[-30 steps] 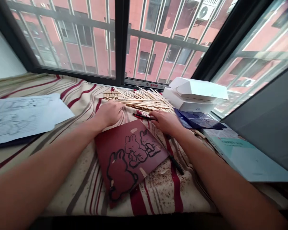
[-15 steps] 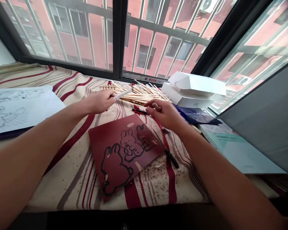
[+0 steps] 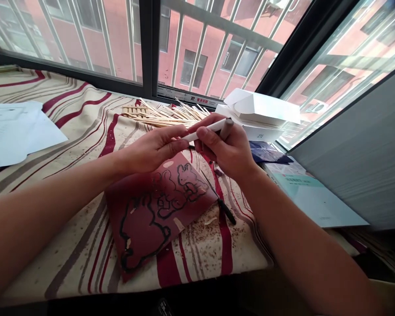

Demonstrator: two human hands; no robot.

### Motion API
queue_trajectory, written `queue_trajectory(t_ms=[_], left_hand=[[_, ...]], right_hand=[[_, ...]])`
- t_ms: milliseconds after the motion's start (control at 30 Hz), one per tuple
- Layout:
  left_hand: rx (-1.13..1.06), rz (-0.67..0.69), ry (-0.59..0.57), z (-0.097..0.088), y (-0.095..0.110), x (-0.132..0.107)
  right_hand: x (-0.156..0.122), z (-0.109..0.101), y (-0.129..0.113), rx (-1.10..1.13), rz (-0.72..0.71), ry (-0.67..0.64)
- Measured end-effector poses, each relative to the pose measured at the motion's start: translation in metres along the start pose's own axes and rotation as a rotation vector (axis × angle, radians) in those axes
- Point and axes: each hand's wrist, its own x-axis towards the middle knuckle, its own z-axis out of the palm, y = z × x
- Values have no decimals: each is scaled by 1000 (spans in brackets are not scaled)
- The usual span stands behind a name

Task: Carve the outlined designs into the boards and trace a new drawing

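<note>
A white pen point(image 3: 206, 130) slants between my two hands above the board, its dark end up to the right. My left hand point(image 3: 153, 148) pinches its lower end between thumb and fingers. My right hand point(image 3: 232, 153) is closed around the pen's upper part and also holds a short grey cylinder point(image 3: 227, 129), whose kind I cannot make out. Below lies a dark red board point(image 3: 138, 239) with rabbit-like figures outlined in thick black lines and a few pale gouged spots. A thin tool with a black handle point(image 3: 227, 212) rests against the board's right edge.
Thin wooden sticks point(image 3: 171, 115) lie piled by the window. White boxes point(image 3: 260, 114) stand at the back right, with a pale green and white book point(image 3: 312, 193) nearer. Sketched paper sheets point(image 3: 16, 131) lie at left. Crumbs and shavings point(image 3: 213, 237) dot the striped cloth point(image 3: 75, 232).
My left hand has brought the white pen rightward to my right hand, which has closed on it too. The camera view has shifted slightly, and the board appears farther left.
</note>
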Motion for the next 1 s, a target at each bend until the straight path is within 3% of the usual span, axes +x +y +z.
queue_trajectory(t_ms=[100,200,300,400,500,1000], left_hand=[[63,-56,-61,-7,-10,-1],[121,-97,17,-14,-25,-3],[257,-136,31,-14,-38,-3],[515,-192,-178,-9,-41,-4],[669,-225,-316,-6,-39,-3],[652,-205,-370,-6,-38,-2]], right_hand=[[-2,-11,-10,7,-62,-25],[-3,-31,-20,3,-101,14],[-3,-52,-23,-40,22,-231],[-1,-63,-17,-84,141,-453],[1,-62,-8,-96,163,-441],[3,-53,5,-227,179,-544]])
